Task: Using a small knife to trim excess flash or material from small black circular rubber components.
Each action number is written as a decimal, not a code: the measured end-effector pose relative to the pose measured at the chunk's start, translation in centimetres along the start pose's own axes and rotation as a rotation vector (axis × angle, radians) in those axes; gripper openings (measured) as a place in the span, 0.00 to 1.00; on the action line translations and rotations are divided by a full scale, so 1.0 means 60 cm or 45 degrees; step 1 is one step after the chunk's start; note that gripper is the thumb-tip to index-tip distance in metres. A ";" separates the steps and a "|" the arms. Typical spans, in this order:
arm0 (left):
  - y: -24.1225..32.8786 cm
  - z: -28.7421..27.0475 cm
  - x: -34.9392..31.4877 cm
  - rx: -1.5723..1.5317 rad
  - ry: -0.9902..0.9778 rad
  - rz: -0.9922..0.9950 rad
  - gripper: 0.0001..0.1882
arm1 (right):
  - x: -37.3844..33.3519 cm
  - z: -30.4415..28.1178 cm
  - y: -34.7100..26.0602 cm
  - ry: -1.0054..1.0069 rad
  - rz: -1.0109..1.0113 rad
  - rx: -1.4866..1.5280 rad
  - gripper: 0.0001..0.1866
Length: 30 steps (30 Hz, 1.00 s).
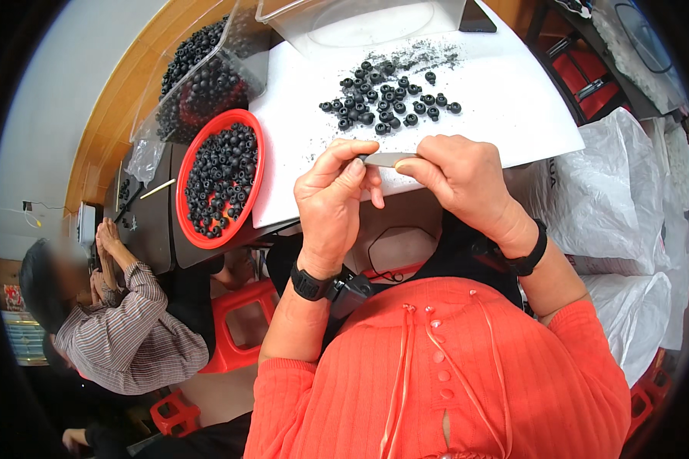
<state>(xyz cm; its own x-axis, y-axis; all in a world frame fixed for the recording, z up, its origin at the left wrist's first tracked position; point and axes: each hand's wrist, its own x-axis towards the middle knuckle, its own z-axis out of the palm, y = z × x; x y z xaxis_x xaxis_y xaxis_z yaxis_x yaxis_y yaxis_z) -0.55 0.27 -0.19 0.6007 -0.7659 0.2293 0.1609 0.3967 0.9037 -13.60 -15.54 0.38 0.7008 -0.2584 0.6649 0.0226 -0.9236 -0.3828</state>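
Observation:
Over the near edge of the white tabletop point(513, 107), my left hand point(331, 195) pinches a small black rounded part point(364, 157) between thumb and index finger. My right hand point(463, 176) is closed around a short knife, and its flat grey blade point(389, 159) reaches across to that part. Just beyond my hands lies a loose pile of black knob-like parts point(390, 107), several with a round hole. Dark shavings point(429, 55) are scattered behind them. The knife's handle is hidden in my right fist.
At the left, a red basin point(259, 145) holds many similar parts, and a clear bin point(256, 65) behind it holds more. Another clear bin point(360, 30) stands at the back. White plastic bags point(589, 191) crowd the right. A co-worker in a striped shirt point(130, 329) sits at the left near a red stool point(233, 359).

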 end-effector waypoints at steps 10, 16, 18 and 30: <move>0.004 0.009 -0.001 0.008 0.050 -0.021 0.14 | -0.008 0.008 -0.004 0.110 0.077 0.077 0.18; 0.009 0.017 -0.006 -0.034 -0.015 -0.017 0.16 | -0.011 0.009 -0.005 0.092 0.140 0.058 0.18; 0.007 0.016 -0.006 -0.091 0.006 -0.046 0.16 | -0.012 0.012 -0.006 0.139 0.137 0.059 0.19; 0.003 0.060 -0.020 -0.163 -0.101 -0.026 0.12 | 0.004 -0.009 -0.049 0.019 0.755 1.520 0.13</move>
<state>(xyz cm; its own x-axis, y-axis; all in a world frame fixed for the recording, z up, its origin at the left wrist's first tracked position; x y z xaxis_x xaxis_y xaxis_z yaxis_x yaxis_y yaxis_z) -4.06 -0.57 1.00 0.5332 -0.8100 0.2441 0.2740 0.4384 0.8560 -13.91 -13.03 2.02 0.8142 -0.5423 0.2075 0.3311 0.1401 -0.9331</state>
